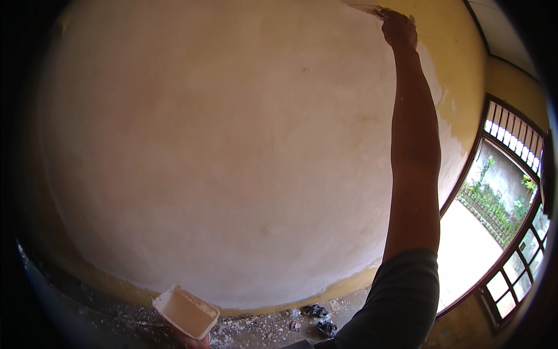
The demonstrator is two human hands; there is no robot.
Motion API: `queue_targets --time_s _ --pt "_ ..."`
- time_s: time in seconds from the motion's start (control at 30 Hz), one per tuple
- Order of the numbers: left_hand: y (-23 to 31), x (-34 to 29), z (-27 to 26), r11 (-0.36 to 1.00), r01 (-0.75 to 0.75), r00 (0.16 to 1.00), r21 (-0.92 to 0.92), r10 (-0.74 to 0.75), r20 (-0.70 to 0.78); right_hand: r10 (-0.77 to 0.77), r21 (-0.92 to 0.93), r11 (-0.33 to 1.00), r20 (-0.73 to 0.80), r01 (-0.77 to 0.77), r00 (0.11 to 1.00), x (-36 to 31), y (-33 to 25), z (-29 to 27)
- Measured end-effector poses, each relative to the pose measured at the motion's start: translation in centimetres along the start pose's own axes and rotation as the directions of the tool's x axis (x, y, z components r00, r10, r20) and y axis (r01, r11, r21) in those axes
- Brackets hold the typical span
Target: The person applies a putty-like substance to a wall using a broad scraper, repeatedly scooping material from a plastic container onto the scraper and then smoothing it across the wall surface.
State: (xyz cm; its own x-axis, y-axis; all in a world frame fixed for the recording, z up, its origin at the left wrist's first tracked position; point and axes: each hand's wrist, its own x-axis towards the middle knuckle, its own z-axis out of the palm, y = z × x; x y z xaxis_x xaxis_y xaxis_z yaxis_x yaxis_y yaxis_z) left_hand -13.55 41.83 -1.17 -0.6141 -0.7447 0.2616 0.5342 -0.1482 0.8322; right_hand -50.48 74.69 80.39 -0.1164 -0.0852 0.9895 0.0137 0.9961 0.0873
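Note:
Up at the top right, my right hand is closed around a putty knife, its thin blade pointing left along the wall. The top edge of the view cuts off part of the blade. A pale, smeared coat covers most of the wall, with yellow paint showing beyond its uneven right border. Low on the left, my left hand holds a rectangular whitish tub from beneath. The tub is tilted, and pale residue coats its inside and rim. Most of that hand is hidden under the tub.
White flakes and crumbs litter the floor along the wall's foot. Crumpled black plastic bags lie there too. On the right, a doorway with a dark frame opens onto a bright yard with plants; a paned window is beside it.

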Motion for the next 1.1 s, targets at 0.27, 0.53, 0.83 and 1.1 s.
queue_targets --time_s 0.27,0.53,0.83,1.1 --pt "0.0 -0.1 -0.6 1.0 0.009 1.0 -0.008 -0.009 0.01 -0.297 -0.048 0.952 0.11 0.304 0.949 -15.2 -6.8 -1.8" --pt "1.4 -0.2 -1.2 0.994 -0.057 0.997 0.091 0.052 0.053 -0.262 0.316 0.921 0.073 0.227 0.962 -22.6 -4.8 -6.5" --pt "4.5 1.8 0.9 0.615 0.434 0.882 -0.658 -0.438 0.172 -0.017 0.175 0.984 -0.036 0.023 0.999 -4.3 -7.2 -5.4" --pt "3.3 0.9 0.4 0.743 0.347 0.931 -0.572 -0.345 0.118 -0.238 0.244 0.946 0.069 0.215 0.969 -14.3 -8.6 -4.1"
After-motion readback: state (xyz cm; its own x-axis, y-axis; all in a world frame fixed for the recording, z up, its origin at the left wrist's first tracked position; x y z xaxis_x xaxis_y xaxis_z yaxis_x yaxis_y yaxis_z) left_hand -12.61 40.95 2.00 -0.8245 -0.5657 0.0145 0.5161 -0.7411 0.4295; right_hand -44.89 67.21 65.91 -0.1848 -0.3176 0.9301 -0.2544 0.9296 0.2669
